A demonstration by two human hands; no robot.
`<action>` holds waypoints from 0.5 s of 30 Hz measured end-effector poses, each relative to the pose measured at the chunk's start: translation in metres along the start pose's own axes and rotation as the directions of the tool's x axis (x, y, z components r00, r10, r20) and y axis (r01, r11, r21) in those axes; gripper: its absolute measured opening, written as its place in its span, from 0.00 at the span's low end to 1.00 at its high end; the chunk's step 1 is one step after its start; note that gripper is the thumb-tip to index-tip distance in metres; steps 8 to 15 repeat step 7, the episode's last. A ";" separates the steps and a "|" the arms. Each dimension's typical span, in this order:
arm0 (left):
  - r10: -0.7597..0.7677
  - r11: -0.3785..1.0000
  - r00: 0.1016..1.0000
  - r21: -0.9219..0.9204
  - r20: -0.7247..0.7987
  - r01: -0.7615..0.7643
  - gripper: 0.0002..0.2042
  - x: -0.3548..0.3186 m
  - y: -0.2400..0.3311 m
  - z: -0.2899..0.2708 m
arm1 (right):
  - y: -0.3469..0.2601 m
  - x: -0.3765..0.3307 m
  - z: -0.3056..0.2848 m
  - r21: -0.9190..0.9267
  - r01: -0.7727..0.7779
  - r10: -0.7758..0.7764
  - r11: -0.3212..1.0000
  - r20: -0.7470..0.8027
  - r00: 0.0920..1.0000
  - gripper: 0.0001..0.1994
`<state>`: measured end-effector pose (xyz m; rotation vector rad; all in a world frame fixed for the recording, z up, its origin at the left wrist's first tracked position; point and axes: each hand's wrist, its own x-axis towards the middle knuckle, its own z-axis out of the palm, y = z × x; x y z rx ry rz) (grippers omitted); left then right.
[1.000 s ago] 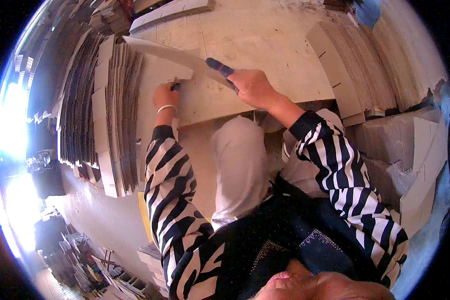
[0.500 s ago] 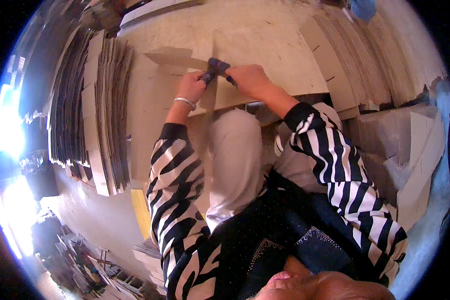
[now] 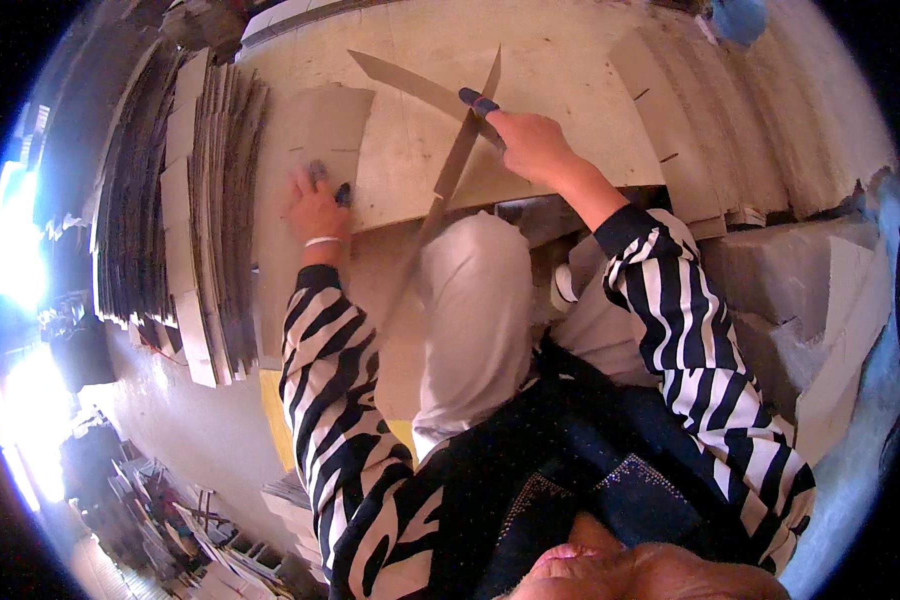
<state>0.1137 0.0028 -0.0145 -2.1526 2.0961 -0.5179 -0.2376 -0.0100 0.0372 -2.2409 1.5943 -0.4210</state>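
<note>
Two crossed cardboard strips (image 3: pixel 456 152) are held up at their crossing by my right hand (image 3: pixel 535 145), whose thumb and fingers are closed on them. One strip runs up to the left; the other, longer one slants down toward my knee and blurs at its lower end. To the left, my left hand (image 3: pixel 318 205) is open, fingers apart, over brown cardboard pieces (image 3: pixel 332 120) at the left side of the wooden board (image 3: pixel 410 175). Whether it touches them I cannot tell. Dark coverings wrap some fingers of both hands.
Upright stacks of cardboard (image 3: pixel 205 200) stand at the left. Another cardboard stack (image 3: pixel 695 130) lines the right side of the board. White strips (image 3: pixel 300 18) lie at the far edge, and a blue item (image 3: pixel 738 18) is at the far right. My knees (image 3: pixel 475 300) are below the board's near edge.
My left hand has let go of the strips and moved left and nearer to me, opening over the cardboard. My right hand has shifted slightly right and away with the crossed strips.
</note>
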 end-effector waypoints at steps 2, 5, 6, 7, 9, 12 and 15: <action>-0.001 0.999 0.999 -0.044 -0.042 -0.001 0.26 -0.002 -0.038 0.026 | 0.002 -0.001 0.007 0.032 0.048 -0.046 0.998 -0.050 0.998 0.20; 0.006 1.000 0.998 -0.007 0.067 -0.006 0.27 0.003 -0.076 0.043 | 0.002 -0.003 0.012 0.043 0.108 -0.104 0.993 -0.091 0.990 0.21; 0.009 1.000 0.990 0.006 0.138 -0.009 0.29 0.008 -0.080 0.045 | 0.001 -0.003 0.008 0.020 0.105 -0.104 0.994 -0.062 0.993 0.21; 0.010 1.000 0.978 0.018 0.208 -0.014 0.31 0.014 -0.082 0.048 | -0.001 -0.003 0.004 -0.002 0.102 -0.102 0.995 -0.033 0.994 0.21; 0.010 1.000 0.978 0.018 0.208 -0.014 0.31 0.014 -0.082 0.048 | -0.001 -0.003 0.004 -0.002 0.102 -0.102 0.995 -0.033 0.994 0.21; 0.010 1.000 0.978 0.018 0.208 -0.014 0.31 0.014 -0.082 0.048 | -0.001 -0.003 0.004 -0.002 0.102 -0.102 0.995 -0.033 0.994 0.21; 0.010 1.000 0.978 0.018 0.208 -0.014 0.31 0.014 -0.082 0.048 | -0.001 -0.003 0.004 -0.002 0.102 -0.102 0.995 -0.033 0.994 0.21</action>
